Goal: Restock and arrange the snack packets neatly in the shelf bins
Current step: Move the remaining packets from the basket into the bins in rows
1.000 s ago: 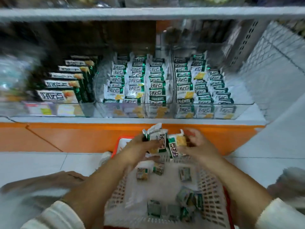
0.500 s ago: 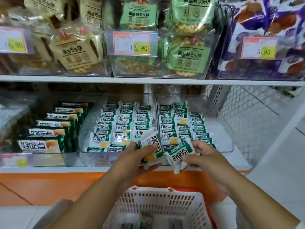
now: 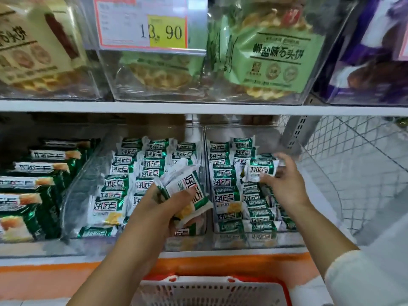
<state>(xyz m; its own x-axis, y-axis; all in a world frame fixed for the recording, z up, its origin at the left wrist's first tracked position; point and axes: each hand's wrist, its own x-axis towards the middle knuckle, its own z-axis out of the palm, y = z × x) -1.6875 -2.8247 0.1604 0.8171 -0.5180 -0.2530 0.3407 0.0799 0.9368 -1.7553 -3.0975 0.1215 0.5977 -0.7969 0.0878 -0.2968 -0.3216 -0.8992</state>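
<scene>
Green-and-white snack packets in both hands, head view. Left hand [image 3: 167, 204] closed around a small stack of packets [image 3: 187, 191], thumb on top, held tilted over the front of the middle bin [image 3: 77, 195]. Right hand [image 3: 284, 182] pinches a single packet [image 3: 261, 170] by its edge, fingers bent, above the right-hand row of the right bin [image 3: 260, 240].

Both clear bins hold rows of the same packets standing on edge, overlapped front to back. Left of them, dark green packs [image 3: 33, 186] in a stepped row. Upper shelf: clear boxes of waffle-type snacks behind a 13.90 price tag [image 3: 143, 23]. White basket [image 3: 209, 292] with red rim at bottom edge.
</scene>
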